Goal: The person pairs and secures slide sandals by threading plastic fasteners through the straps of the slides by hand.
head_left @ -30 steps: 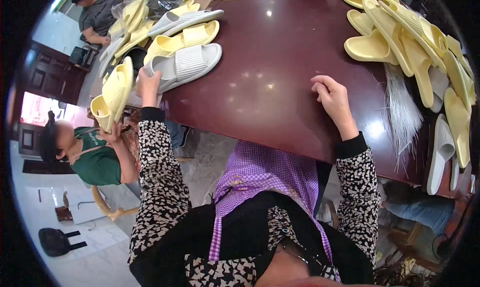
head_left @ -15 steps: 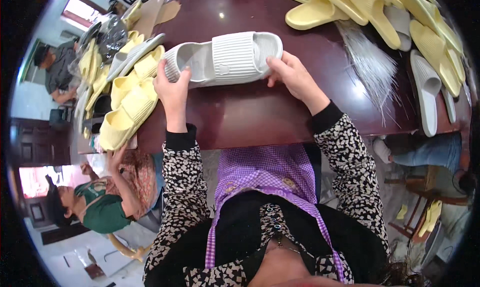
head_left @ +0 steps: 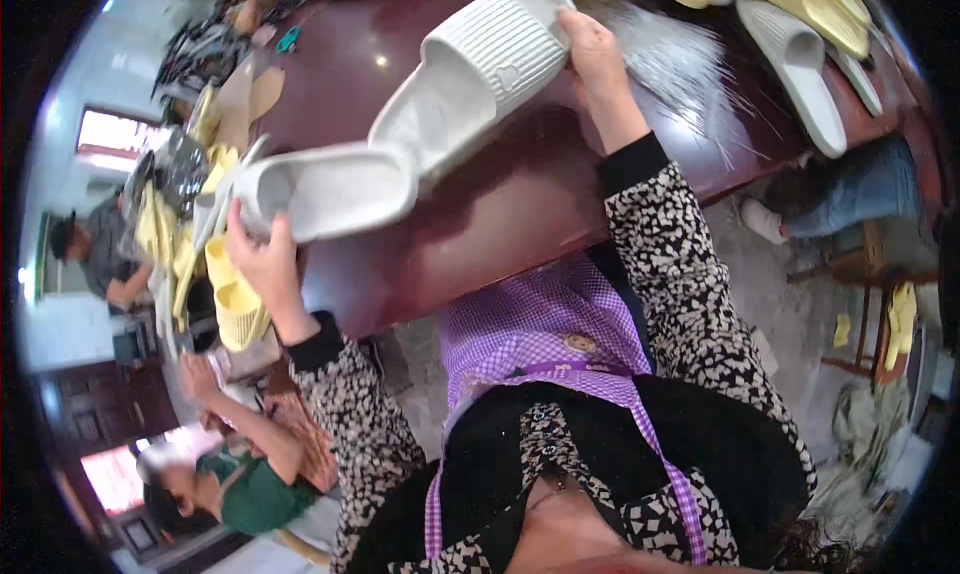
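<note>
I hold a pair of light grey slide slippers above the dark red table. My left hand is closed on the toe end of the left grey slipper, thumb at its opening. My right hand grips the other grey slipper at its toe end, beside the ribbed strap. That slipper slants up toward the far right. The two heel ends meet or overlap near the middle; I cannot tell whether they touch.
Yellow slippers are piled at the left, yellow and grey slippers at the far right. Thin clear strips lie beyond my right hand. Green-handled scissors lie at the back. A person in green works at the left.
The slippers, earlier overlapped in one straight line, are drawn apart into a bent line. My right hand moved up and away, my left hand left and nearer. The view has turned.
</note>
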The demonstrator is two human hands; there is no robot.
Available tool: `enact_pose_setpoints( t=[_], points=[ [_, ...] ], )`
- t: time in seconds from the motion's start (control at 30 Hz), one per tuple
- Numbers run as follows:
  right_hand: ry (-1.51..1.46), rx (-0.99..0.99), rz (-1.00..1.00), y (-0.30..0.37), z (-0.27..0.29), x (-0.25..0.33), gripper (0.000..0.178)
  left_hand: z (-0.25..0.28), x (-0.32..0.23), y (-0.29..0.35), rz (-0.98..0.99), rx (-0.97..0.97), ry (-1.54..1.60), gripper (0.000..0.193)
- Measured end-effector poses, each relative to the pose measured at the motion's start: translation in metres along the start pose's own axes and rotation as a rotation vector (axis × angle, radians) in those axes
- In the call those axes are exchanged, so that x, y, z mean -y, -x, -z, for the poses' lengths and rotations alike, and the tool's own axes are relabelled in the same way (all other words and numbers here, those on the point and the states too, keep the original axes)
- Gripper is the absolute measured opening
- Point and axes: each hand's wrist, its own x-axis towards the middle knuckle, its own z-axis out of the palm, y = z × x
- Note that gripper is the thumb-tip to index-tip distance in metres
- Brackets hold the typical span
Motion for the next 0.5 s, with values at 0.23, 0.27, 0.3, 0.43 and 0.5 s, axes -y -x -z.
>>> enact_pose_setpoints(
  t=[0.23,0.27,0.3,0.43,0.5],
  points=[
    [0.472,0.296,-0.011,-0.001,0.002,0.003,0.034,-0.015,-0.028,0.006,-0.383,0.335,-0.081,0.060],
    [0.595,0.292,0.029,-0.001,-0.009,0.000,0.037,-0.022,-0.032,0.005,-0.461,0.371,-0.081,0.061],
    [0.691,0.332,0.091,-0.004,-0.021,-0.002,0.041,-0.035,-0.035,0.000,-0.481,0.374,-0.053,0.061],
    [0.755,0.288,0.221,-0.019,-0.041,-0.005,0.042,-0.086,-0.047,-0.014,-0.585,0.329,-0.041,0.056],
    [0.763,0.226,0.321,-0.017,-0.034,-0.008,0.039,-0.101,-0.051,-0.005,-0.602,0.276,-0.015,0.053]
  ],
)
